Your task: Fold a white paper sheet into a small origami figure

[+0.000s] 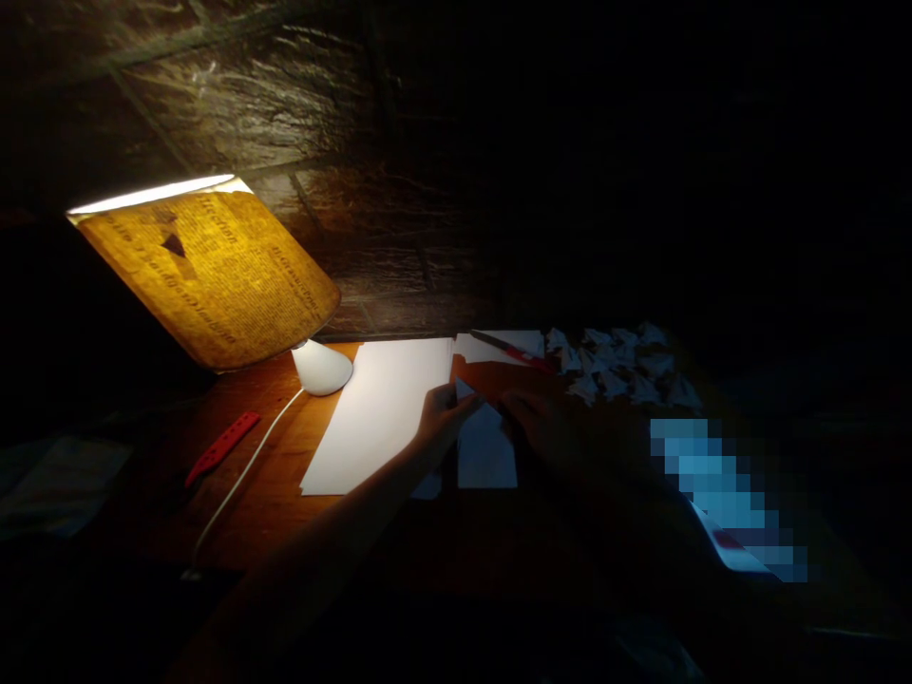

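A small white piece of paper, its top folded to a point, lies between my two hands over the wooden table. My left hand grips its upper left side, the thumb lying across the folded corner. At the upper right edge of the paper, my right hand has its fingers curled in and pressed to it; deep shadow covers most of this hand. A stack of white sheets lies to the left, partly behind my left forearm.
A lit lamp with a printed shade stands at left, its white cord running forward. Near it is a red-handled cutter. Behind my hands, red-handled scissors rest on more paper. Several folded paper pieces and a glowing screen are at right.
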`<control>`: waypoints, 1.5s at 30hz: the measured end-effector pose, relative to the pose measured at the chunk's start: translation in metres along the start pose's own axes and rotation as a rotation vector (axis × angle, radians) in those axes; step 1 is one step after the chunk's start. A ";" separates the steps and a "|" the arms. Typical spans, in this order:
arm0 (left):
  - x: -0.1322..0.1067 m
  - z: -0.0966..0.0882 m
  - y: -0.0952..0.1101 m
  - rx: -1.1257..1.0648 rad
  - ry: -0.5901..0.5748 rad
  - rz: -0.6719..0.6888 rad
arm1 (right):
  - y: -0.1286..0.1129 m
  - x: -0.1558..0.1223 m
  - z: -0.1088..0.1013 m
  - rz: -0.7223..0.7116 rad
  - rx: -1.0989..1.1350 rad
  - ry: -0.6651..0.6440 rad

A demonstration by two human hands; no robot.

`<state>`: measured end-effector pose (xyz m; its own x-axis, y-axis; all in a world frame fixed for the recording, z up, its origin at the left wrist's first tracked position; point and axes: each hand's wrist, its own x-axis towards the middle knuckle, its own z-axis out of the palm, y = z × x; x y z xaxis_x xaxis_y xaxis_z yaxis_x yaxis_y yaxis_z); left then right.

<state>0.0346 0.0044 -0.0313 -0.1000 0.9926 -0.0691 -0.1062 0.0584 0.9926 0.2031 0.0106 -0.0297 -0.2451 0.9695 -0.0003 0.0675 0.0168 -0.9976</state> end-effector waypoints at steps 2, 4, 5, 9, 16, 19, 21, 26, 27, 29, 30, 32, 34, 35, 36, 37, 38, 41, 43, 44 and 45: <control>0.000 -0.001 0.000 -0.007 0.006 0.001 | -0.001 0.000 0.001 0.007 0.002 -0.032; 0.001 -0.001 0.000 -0.020 0.006 -0.003 | -0.002 -0.001 0.002 0.011 0.012 -0.036; 0.001 -0.001 0.000 -0.028 0.005 -0.004 | -0.002 -0.001 0.002 0.012 0.021 -0.031; 0.000 -0.001 0.000 -0.035 0.006 0.015 | -0.003 -0.001 0.001 0.015 0.037 -0.056; -0.002 0.002 0.004 -0.055 0.006 0.004 | 0.000 -0.002 0.001 0.021 0.026 -0.092; -0.001 0.002 0.005 -0.065 0.019 0.013 | 0.003 -0.001 0.001 0.019 0.034 -0.090; -0.001 0.002 0.004 -0.069 0.023 0.021 | 0.005 0.000 0.000 -0.002 0.017 -0.082; 0.000 0.001 0.004 -0.072 0.025 0.016 | 0.005 0.000 -0.001 -0.010 -0.025 -0.076; 0.000 0.001 0.003 -0.075 0.028 0.014 | 0.005 0.000 -0.001 -0.005 -0.026 -0.073; 0.000 0.001 0.003 -0.075 0.033 0.016 | 0.005 0.000 0.000 0.003 -0.010 -0.063; 0.000 0.001 0.003 -0.075 0.034 0.018 | 0.005 0.000 0.001 0.005 0.000 -0.058; 0.000 0.001 0.002 -0.079 0.031 0.021 | 0.004 -0.001 0.002 0.008 0.020 -0.055; -0.001 0.001 0.003 -0.087 0.023 0.016 | 0.002 -0.002 0.002 0.007 0.027 -0.066; -0.001 0.001 0.003 -0.088 0.019 0.013 | 0.001 -0.002 0.002 0.004 0.029 -0.073; -0.001 0.001 0.003 -0.087 0.016 0.011 | -0.001 -0.003 0.002 0.001 0.032 -0.080; -0.001 0.001 0.003 -0.085 0.013 0.009 | -0.002 -0.004 0.001 -0.003 0.031 -0.084; -0.002 0.001 0.003 -0.082 0.011 0.008 | -0.004 -0.004 0.001 -0.007 0.024 -0.086; -0.002 0.001 0.003 -0.084 0.020 0.003 | -0.006 -0.005 0.001 -0.008 -0.013 -0.078; -0.002 0.002 0.003 -0.096 0.026 -0.002 | -0.006 -0.005 0.001 0.000 -0.021 -0.074; -0.002 0.002 0.004 -0.101 0.026 -0.005 | -0.006 -0.005 0.001 0.004 -0.016 -0.074; -0.002 0.002 0.004 -0.104 0.025 -0.008 | -0.005 -0.005 0.002 0.007 -0.008 -0.076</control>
<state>0.0368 0.0031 -0.0268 -0.1230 0.9891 -0.0808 -0.2090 0.0537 0.9764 0.2024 0.0049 -0.0248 -0.3169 0.9484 -0.0132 0.0775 0.0120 -0.9969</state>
